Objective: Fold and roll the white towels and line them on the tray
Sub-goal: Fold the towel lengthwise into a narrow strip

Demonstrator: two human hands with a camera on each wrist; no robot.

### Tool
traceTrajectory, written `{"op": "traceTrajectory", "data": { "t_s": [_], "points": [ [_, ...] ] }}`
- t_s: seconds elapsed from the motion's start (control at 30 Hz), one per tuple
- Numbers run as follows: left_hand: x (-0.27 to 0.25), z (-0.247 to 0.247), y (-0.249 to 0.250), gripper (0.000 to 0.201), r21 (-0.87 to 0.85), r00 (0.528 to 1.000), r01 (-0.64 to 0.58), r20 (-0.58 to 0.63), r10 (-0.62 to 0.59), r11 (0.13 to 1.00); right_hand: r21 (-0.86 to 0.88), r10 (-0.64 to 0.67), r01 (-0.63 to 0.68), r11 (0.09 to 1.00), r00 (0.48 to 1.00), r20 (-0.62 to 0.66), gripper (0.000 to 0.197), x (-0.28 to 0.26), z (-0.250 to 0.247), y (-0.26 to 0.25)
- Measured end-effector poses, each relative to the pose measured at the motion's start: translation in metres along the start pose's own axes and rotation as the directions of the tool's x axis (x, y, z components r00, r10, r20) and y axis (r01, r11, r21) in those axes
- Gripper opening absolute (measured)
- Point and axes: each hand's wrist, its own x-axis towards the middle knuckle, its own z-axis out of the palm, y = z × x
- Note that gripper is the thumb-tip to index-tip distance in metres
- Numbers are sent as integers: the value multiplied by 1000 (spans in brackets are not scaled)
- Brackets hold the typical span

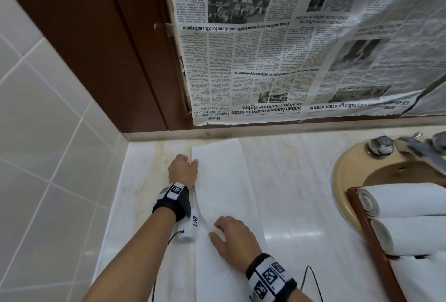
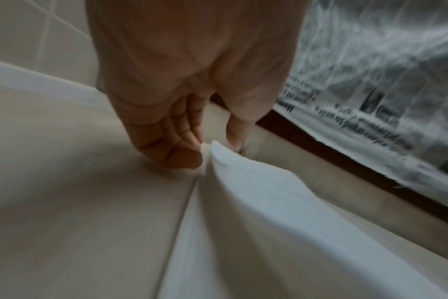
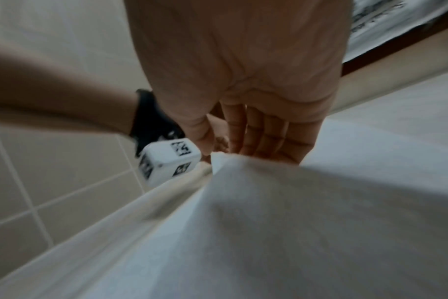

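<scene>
A long white towel (image 1: pixel 224 181) lies as a narrow folded strip on the marble counter (image 1: pixel 296 193), running from the back wall toward me. My left hand (image 1: pixel 184 168) pinches its left edge near the far end; the left wrist view shows the white towel (image 2: pixel 243 202) lifted between the fingers (image 2: pixel 182 155) and thumb. My right hand (image 1: pixel 229 234) grips the same edge nearer to me, the white towel (image 3: pixel 269 222) raised at its fingers (image 3: pixel 266 139). At the right a brown tray (image 1: pixel 369 236) holds two rolled towels (image 1: pixel 405 200).
A beige sink (image 1: pixel 342 181) with a chrome tap (image 1: pixel 415 147) sits at the right, under the tray's far end. Newspaper (image 1: pixel 289 48) covers the mirror behind the counter. A tiled wall (image 1: pixel 43 132) closes the left side. A thin black cable (image 1: pixel 313 280) trails by my right wrist.
</scene>
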Motion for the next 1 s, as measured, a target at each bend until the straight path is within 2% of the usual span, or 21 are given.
{"op": "traceTrajectory", "data": {
  "t_s": [0.1, 0.17, 0.23, 0.37, 0.5, 0.7, 0.87, 1.0],
  "points": [
    [-33, -9, -13, 36, 79, 997, 26, 73, -32, 996, 103, 23, -16, 995, 997, -67, 31, -17, -5, 14],
    [-58, -10, -25, 34, 146, 983, 58, 165, -82, 988, 61, 39, -39, 997, 999, -1, 29, -29, -5, 23],
    [-76, -6, -33, 33, 204, 969, 40, 233, -88, 978, -19, 49, -49, 999, 997, 53, 20, -35, -1, 24],
    [-82, -1, -35, 25, 196, 977, 41, 196, -80, 980, -49, 100, -98, 994, 994, 48, 16, -32, -4, 17],
    [-84, -5, -32, 20, 147, 984, 52, 161, -75, 988, -11, 135, -135, 991, 989, 64, 28, -45, -9, 17],
    [-109, -6, -40, 23, 162, 970, 18, 237, -57, 987, 50, 201, -200, 978, 980, -12, 22, -92, -13, 37],
    [-128, -8, -43, 11, 191, 972, -14, 232, -31, 982, 40, 235, -233, 972, 971, -45, 19, -112, -11, 36],
    [-134, -18, -46, 18, 153, 974, -28, 225, -7, 988, 29, 227, -226, 974, 971, -76, 14, -133, -13, 22]
  ]
}}
